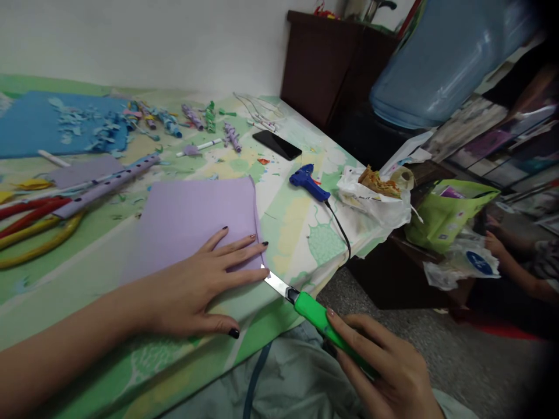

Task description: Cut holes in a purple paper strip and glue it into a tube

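Observation:
A lilac sheet of paper [196, 215] lies on the patterned tablecloth, with a narrow fold along its right edge. My left hand [213, 273] rests flat on its lower right part, fingers spread. In my right hand [384, 361] is a green utility knife [318, 317], gripped by the handle. Its blade is out, and the tip meets the paper's lower right corner, close to a left fingertip. Beyond the paper, a blue glue gun [309, 181] lies on its side with a black cord.
Scissors [39, 218] and a lilac paper tube [109, 186] lie at the left. Behind are blue paper scraps [91, 125], curled paper pieces [192, 116] and a black phone [277, 144]. Food in a bag [378, 186] sits near the right edge. Another person's hand [495, 244] shows at far right.

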The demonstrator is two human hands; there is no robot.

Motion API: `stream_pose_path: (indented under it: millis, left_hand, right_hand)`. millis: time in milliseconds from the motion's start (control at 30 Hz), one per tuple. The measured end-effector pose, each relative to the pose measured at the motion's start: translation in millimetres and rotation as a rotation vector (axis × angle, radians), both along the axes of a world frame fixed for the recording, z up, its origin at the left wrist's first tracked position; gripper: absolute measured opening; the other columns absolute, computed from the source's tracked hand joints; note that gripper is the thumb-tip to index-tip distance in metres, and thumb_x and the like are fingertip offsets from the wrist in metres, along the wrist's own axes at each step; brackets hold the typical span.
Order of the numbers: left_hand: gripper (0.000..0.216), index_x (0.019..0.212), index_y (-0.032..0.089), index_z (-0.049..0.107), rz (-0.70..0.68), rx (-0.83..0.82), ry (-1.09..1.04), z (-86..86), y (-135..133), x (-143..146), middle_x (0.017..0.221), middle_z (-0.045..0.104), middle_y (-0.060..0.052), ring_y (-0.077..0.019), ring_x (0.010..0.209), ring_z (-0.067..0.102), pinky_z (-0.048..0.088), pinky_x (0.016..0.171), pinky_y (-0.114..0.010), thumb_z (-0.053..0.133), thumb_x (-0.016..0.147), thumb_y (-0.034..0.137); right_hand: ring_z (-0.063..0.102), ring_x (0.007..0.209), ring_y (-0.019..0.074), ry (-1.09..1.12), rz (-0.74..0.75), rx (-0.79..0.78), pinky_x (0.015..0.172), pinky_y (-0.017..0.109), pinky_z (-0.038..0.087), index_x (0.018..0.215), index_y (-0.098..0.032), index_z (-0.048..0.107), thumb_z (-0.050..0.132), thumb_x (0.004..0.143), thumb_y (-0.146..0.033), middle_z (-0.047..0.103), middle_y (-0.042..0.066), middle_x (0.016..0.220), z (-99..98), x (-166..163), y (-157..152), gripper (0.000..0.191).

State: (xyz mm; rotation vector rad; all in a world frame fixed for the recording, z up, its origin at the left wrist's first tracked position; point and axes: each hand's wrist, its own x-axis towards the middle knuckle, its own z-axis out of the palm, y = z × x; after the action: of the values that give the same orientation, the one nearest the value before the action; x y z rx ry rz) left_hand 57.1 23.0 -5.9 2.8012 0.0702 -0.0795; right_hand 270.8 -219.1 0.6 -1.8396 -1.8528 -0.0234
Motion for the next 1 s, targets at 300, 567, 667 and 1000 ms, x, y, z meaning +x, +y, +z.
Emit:
stream_pose_path:
  millis: [300, 567, 667, 1000]
  left_hand:
    - [0.081, 0.147, 0.031, 0.025, 0.031, -0.010, -0.059, -5.1, -1.9, -1.0, 0.154, 0.029, -0.009, -0.0360, 0.142, 0.019, 0.001, 0.113, -0.062, 0.054, 0.080, 0.064]
    - [0.091, 0.150, 0.025, 0.011, 0.043, 0.007, -0.029, -5.0, -2.0, -1.0, 0.155, 0.029, -0.011, -0.0341, 0.143, 0.016, -0.001, 0.114, -0.059, 0.052, 0.080, 0.066]
    - [0.092, 0.150, 0.025, 0.008, 0.045, 0.006, -0.029, -3.6, -2.7, 0.0, 0.154, 0.030, -0.011, -0.0343, 0.143, 0.017, 0.000, 0.114, -0.060, 0.052, 0.080, 0.065]
    - [0.091, 0.150, 0.026, 0.010, 0.036, -0.001, -0.036, -5.8, -0.9, -1.4, 0.155, 0.029, -0.010, -0.0336, 0.143, 0.017, -0.001, 0.115, -0.058, 0.052, 0.080, 0.065]
  right_hand:
    - [0.068, 0.065, 0.0135, 0.038, 0.003, -0.031, 0.052, 0.019, 0.054, 0.113, -0.016, 0.068, 0.049, 0.087, -0.015, 0.068, 0.009, 0.086, 0.9, 3.8, 0.0, 0.032]
    - [0.068, 0.066, 0.0133, 0.028, 0.006, 0.005, 0.053, 0.019, 0.054, 0.112, -0.015, 0.068, 0.049, 0.087, -0.014, 0.069, 0.009, 0.087, 3.1, 5.6, -0.3, 0.031]
    - [0.069, 0.067, 0.0136, 0.019, 0.006, -0.007, 0.053, 0.019, 0.054, 0.113, -0.015, 0.068, 0.049, 0.087, -0.015, 0.069, 0.009, 0.087, 1.6, 5.1, -0.4, 0.031]
    - [0.068, 0.065, 0.0136, -0.003, 0.017, -0.024, 0.052, 0.020, 0.054, 0.113, -0.014, 0.067, 0.048, 0.087, -0.014, 0.068, 0.010, 0.086, 3.4, 2.3, 2.5, 0.032]
